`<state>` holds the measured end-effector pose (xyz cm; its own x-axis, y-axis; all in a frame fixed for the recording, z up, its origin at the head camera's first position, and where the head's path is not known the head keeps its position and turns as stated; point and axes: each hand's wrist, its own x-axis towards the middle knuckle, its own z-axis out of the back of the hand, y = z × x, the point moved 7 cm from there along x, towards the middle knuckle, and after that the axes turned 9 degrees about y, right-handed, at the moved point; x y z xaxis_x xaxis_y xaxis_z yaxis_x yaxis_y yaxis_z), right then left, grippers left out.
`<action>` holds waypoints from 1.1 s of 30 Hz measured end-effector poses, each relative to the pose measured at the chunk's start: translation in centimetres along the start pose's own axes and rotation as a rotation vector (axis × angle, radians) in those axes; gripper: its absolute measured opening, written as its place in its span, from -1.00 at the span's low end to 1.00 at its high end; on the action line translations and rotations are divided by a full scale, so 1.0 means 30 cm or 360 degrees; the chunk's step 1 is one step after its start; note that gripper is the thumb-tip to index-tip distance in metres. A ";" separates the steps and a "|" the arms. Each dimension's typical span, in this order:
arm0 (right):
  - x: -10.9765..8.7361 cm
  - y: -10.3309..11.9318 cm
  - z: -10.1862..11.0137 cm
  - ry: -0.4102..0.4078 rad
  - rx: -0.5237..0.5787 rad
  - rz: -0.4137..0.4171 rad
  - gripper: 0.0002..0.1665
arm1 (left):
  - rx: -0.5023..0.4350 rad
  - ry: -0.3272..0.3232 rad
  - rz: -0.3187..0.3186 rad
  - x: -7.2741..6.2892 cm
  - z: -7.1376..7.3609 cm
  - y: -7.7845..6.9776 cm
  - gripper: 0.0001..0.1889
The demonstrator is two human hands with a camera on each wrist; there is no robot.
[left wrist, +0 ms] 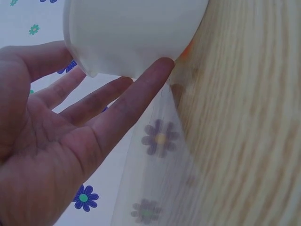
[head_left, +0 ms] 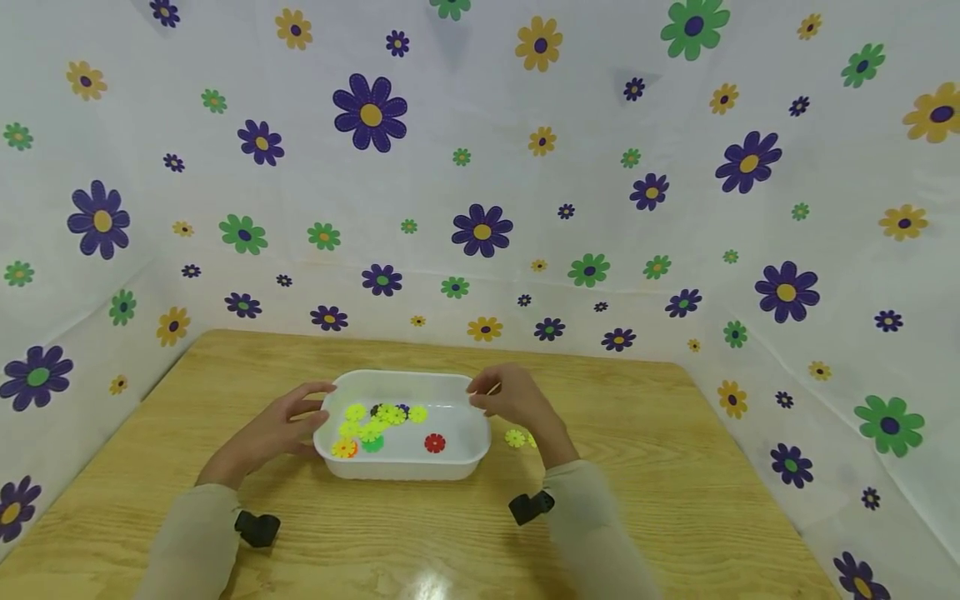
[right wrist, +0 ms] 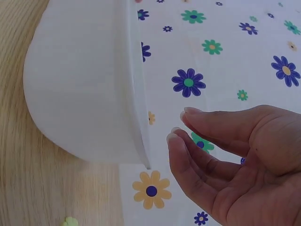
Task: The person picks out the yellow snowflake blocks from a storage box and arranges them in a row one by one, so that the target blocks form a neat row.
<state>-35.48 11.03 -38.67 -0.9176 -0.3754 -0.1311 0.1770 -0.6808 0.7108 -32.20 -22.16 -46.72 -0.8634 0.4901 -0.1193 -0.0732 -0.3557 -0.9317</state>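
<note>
A white plastic tub (head_left: 397,472) with rounded corners sits on the table. Inside it, several yellow flower-shaped plastic discs (head_left: 417,414) cluster toward the left, with dark ones and a green disc (head_left: 372,445) among them. A red disc (head_left: 435,442) lies apart, right of the middle. My left hand (head_left: 281,425) is at the tub's left end, its extended fingers (left wrist: 127,103) against the end wall and rim. Over the tub's right end hovers my right hand (head_left: 517,400). Its thumb and fingertips are loosely bent, with a gap between them and nothing held in the right wrist view.
Two yellow discs (head_left: 515,437) lie on the wooden table (head_left: 420,533) right of the tub, one partly hidden by the right wrist. White flower-printed cloth (head_left: 420,183) surrounds the table at the back and both sides. Each wrist wears a small black camera (head_left: 257,528).
</note>
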 end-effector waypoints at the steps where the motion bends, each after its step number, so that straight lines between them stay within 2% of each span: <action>1: 0.005 0.007 -0.010 0.0015 -0.0002 0.0014 -0.87 | -0.0005 0.0000 -0.0001 0.000 0.000 0.002 -0.34; 9: 0.054 0.052 -0.088 0.0146 -0.0034 0.0105 -0.82 | -0.0023 0.0008 -0.0017 -0.001 0.001 0.002 -0.35; 23: 0.159 0.028 -0.210 0.0221 -0.0021 -0.0037 -0.90 | -0.0020 0.0007 -0.0016 -0.002 -0.002 -0.006 -0.37; 33: 0.192 0.036 -0.262 0.0187 -0.0285 -0.0078 -0.86 | -0.0012 0.0016 -0.0032 -0.004 -0.003 -0.004 -0.37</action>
<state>-37.79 3.20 -44.09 -0.8806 -0.4027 -0.2499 0.2030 -0.7970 0.5689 -32.06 -22.12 -46.63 -0.8569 0.5050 -0.1037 -0.0868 -0.3395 -0.9366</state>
